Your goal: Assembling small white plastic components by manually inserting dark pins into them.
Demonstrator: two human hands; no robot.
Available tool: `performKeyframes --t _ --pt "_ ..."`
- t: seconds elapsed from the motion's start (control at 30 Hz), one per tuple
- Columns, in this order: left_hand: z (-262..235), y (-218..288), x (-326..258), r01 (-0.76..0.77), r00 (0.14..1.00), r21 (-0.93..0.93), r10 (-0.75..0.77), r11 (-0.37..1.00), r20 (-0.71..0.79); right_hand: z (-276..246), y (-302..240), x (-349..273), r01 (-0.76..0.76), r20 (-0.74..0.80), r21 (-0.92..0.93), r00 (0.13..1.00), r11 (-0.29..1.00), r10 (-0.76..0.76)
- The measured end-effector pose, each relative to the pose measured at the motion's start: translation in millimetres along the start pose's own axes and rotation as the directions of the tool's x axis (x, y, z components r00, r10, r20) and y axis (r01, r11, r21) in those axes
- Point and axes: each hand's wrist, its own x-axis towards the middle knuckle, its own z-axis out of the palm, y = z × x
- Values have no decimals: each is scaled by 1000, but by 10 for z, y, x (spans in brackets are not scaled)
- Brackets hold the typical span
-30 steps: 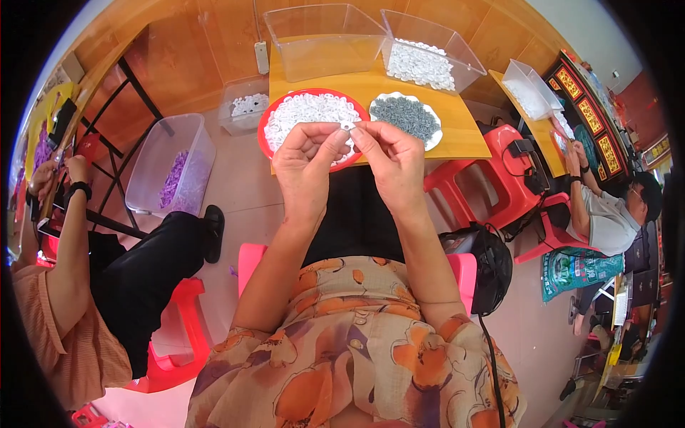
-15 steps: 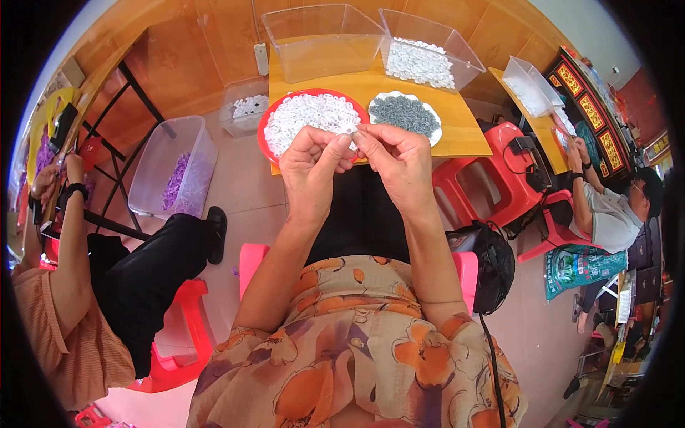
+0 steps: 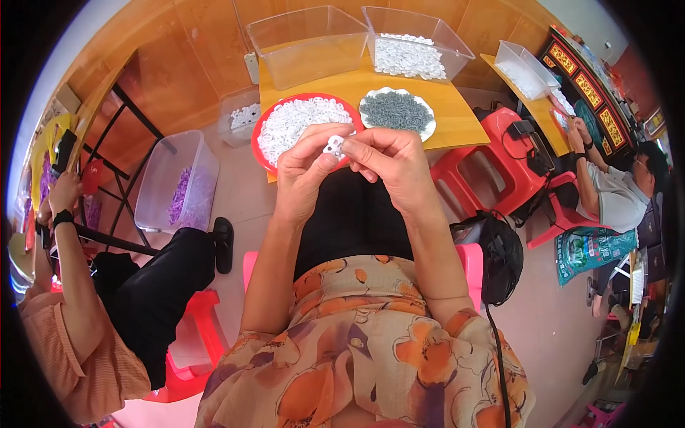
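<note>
Both hands meet just above the lap, in front of the near edge of the table (image 3: 457, 121). The left hand (image 3: 303, 175) is curled, its thumb and forefinger pinched on a small white plastic piece (image 3: 333, 146); the right hand (image 3: 392, 167) is curled too, its fingertips closed against the same piece from the other side. Most of the piece is covered by the fingers, so its shape is hard to make out. Just beyond the hands, on the yellow table, a red plate (image 3: 265, 153) holds a heap of small white pieces, its near rim partly hidden behind the left hand. Beside it stands a white plate (image 3: 428, 128) heaped with small grey parts too fine to tell apart. Further back are two clear plastic tubs: the left tub (image 3: 307, 46) looks bare inside, the right tub (image 3: 417, 43) carries white pieces. To the left, on the floor, a clear bin (image 3: 178, 189) holds purple bits. A person in an orange top (image 3: 78, 357) sits at the lower left, cut off by the rim, and another person (image 3: 614, 192) sits at the right by a red stool (image 3: 492, 171).
</note>
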Motion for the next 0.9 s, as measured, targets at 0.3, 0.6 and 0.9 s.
performKeyframes --t 0.3,0.6,0.9 --pt "-46 -39 -44 -117 993 -1 117 993 33 114 -30 -29 -66 59 96 996 993 61" --pt "-55 -24 -111 -57 997 3 57 998 45 111 -36 -57 -73 96 125 993 990 61" --pt "-22 -166 -115 47 999 -175 -45 983 19 -3 58 17 -115 99 123 990 986 103"
